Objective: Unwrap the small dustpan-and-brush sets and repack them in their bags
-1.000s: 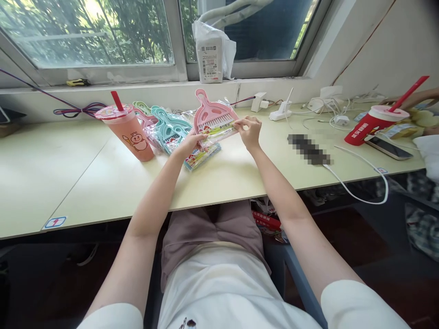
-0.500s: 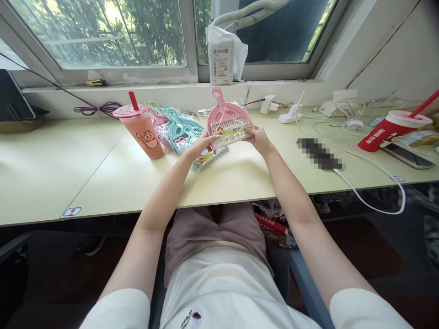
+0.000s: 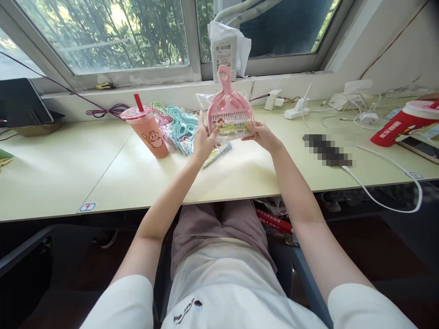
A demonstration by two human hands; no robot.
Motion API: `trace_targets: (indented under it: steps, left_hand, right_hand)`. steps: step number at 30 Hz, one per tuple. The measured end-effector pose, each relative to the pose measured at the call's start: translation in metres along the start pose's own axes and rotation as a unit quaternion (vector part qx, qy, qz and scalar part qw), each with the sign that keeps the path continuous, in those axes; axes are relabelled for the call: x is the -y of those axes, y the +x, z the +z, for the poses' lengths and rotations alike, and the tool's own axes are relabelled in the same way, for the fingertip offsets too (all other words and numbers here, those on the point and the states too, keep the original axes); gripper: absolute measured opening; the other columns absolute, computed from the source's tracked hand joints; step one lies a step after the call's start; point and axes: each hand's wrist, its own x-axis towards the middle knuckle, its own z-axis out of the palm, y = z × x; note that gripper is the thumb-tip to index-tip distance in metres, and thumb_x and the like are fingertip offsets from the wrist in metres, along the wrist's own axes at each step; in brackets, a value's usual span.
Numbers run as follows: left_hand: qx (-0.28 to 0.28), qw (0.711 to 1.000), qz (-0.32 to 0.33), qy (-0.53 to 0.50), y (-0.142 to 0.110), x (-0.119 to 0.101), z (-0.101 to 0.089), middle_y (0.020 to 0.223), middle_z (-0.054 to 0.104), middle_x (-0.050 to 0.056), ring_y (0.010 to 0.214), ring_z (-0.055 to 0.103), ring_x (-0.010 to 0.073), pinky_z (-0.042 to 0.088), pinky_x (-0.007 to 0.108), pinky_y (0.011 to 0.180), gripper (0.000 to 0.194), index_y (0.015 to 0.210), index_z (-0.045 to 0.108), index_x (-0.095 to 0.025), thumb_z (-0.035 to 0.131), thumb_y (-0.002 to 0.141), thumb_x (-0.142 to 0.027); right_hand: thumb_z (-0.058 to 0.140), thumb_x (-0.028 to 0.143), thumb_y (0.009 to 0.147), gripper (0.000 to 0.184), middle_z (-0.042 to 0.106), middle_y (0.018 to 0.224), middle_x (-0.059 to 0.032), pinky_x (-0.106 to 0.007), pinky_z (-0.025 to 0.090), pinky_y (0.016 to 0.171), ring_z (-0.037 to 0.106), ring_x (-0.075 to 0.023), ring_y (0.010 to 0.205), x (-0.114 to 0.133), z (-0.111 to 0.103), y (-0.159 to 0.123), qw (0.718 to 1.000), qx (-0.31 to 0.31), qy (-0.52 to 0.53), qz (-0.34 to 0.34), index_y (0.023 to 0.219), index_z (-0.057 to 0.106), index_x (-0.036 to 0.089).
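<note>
Between my two hands, a pink mini dustpan and brush set (image 3: 229,108) in clear plastic wrap is held upright above the table. My left hand (image 3: 204,139) grips its lower left side, the thumb in front near the printed label. On the lower right corner, my right hand (image 3: 259,135) is closed with the thumb and fingers pinching the wrap. Behind my left hand lies a pile of wrapped teal dustpan sets (image 3: 182,124), with pink and green ones at its back. A flat printed packet (image 3: 218,154) rests under the held set.
A pink drink cup (image 3: 151,137) with a red straw stands left of the pile. A boxed item in a white bag (image 3: 224,55) sits on the windowsill. To the right are a blurred-out dark object (image 3: 327,150), a white cable (image 3: 380,201), power adapters (image 3: 297,109) and a red cup (image 3: 394,128).
The dustpan set has been raised a little and stands more upright. My left hand has shifted up along its left side. The view has swung slightly to the left.
</note>
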Motion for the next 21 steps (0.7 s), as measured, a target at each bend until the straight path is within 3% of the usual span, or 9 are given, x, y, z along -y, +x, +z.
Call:
trace_targets:
  steps: [3, 5, 8, 12, 15, 16, 18, 20, 21]
  left_hand:
    - [0.028, 0.998, 0.001, 0.062, -0.045, -0.005, -0.018, 0.089, 0.07, 0.006, 0.08, 0.069, 0.0236, 0.058, 0.036, 0.077, 0.042, 0.126, 0.059, -0.019, 0.067, 0.087, -0.031]
    - [0.062, 0.993, -0.038, 0.096, -0.075, 0.0, -0.023, 0.083, 0.068, 0.006, 0.081, 0.069, 0.0264, 0.057, 0.039, 0.079, 0.034, 0.114, 0.061, -0.018, 0.069, 0.082, -0.028]
    - [0.05, 0.986, -0.077, 0.14, -0.1, 0.016, -0.022, 0.081, 0.067, 0.008, 0.086, 0.069, 0.0313, 0.056, 0.044, 0.085, 0.028, 0.106, 0.058, -0.02, 0.068, 0.083, -0.032]
    - [0.0, 0.971, -0.021, 0.239, -0.094, 0.031, -0.024, 0.112, 0.067, 0.016, 0.117, 0.062, 0.0355, 0.047, 0.051, 0.108, 0.029, 0.108, 0.062, -0.017, 0.065, 0.085, -0.035]
    - [-0.023, 0.944, -0.019, 0.329, -0.078, 0.033, -0.032, 0.14, 0.056, 0.025, 0.14, 0.044, 0.0428, 0.034, 0.061, 0.119, 0.047, 0.123, 0.061, -0.009, 0.063, 0.087, -0.039]
    - [-0.023, 0.938, -0.029, 0.344, -0.072, 0.034, -0.035, 0.148, 0.049, 0.028, 0.145, 0.038, 0.0448, 0.03, 0.063, 0.121, 0.054, 0.129, 0.058, -0.006, 0.063, 0.087, -0.041]
    - [-0.011, 0.936, -0.056, 0.347, -0.063, 0.038, -0.04, 0.159, 0.034, 0.032, 0.153, 0.027, 0.0454, 0.023, 0.062, 0.125, 0.07, 0.143, 0.046, 0.002, 0.061, 0.088, -0.039]
    - [0.012, 0.943, -0.091, 0.32, -0.055, 0.046, -0.042, 0.164, 0.02, 0.037, 0.158, 0.018, 0.0432, 0.017, 0.056, 0.129, 0.085, 0.152, 0.026, 0.013, 0.058, 0.089, -0.034]
    - [0.022, 0.947, -0.105, 0.302, -0.052, 0.05, -0.042, 0.165, 0.014, 0.039, 0.159, 0.014, 0.0421, 0.015, 0.052, 0.13, 0.091, 0.153, 0.016, 0.018, 0.057, 0.089, -0.032]
  right_hand:
    - [0.092, 0.037, 0.067, 0.037, 0.078, 0.092, -0.0115, -0.038, 0.068, 0.073, 0.075, -0.0242, 0.081, 0.008, -0.002, -0.011, 0.985, 0.12, -0.085, 0.094, 0.089, 0.072, 0.014]
    - [0.095, 0.036, 0.062, 0.037, 0.078, 0.093, -0.0124, -0.038, 0.067, 0.075, 0.074, -0.0243, 0.083, 0.006, -0.002, -0.013, 0.968, 0.163, -0.14, 0.127, 0.084, 0.074, 0.014]
    - [0.094, 0.039, 0.061, 0.035, 0.077, 0.09, -0.0095, -0.033, 0.064, 0.072, 0.071, -0.0211, 0.081, -0.006, 0.004, -0.006, 0.957, 0.179, -0.193, 0.118, 0.076, 0.074, 0.015]
    - [0.084, 0.038, 0.07, 0.026, 0.07, 0.078, -0.0021, -0.029, 0.056, 0.071, 0.065, -0.0177, 0.074, -0.031, 0.019, 0.01, 0.95, 0.127, -0.283, 0.04, 0.072, 0.07, 0.017]
    - [0.077, 0.031, 0.08, 0.016, 0.071, 0.1, -0.0045, -0.032, 0.053, 0.09, 0.064, -0.0194, 0.092, -0.049, 0.033, 0.019, 0.92, 0.029, -0.389, -0.043, 0.086, 0.072, 0.017]
    - [0.077, 0.03, 0.082, 0.019, 0.069, 0.112, -0.0066, -0.032, 0.05, 0.096, 0.063, -0.0195, 0.1, -0.054, 0.037, 0.02, 0.909, -0.002, -0.414, -0.058, 0.095, 0.072, 0.017]
    - [0.079, 0.028, 0.085, 0.042, 0.062, 0.134, -0.0102, -0.029, 0.044, 0.104, 0.057, -0.018, 0.116, -0.06, 0.046, 0.022, 0.895, -0.043, -0.439, -0.064, 0.122, 0.064, 0.015]
    - [0.077, 0.029, 0.09, 0.069, 0.056, 0.147, -0.0117, -0.027, 0.04, 0.106, 0.052, -0.0158, 0.124, -0.061, 0.054, 0.022, 0.888, -0.047, -0.455, -0.042, 0.147, 0.043, 0.012]
    - [0.074, 0.031, 0.093, 0.073, 0.056, 0.149, -0.011, -0.027, 0.039, 0.106, 0.052, -0.0158, 0.125, -0.06, 0.058, 0.023, 0.883, -0.037, -0.467, -0.022, 0.153, 0.035, 0.012]
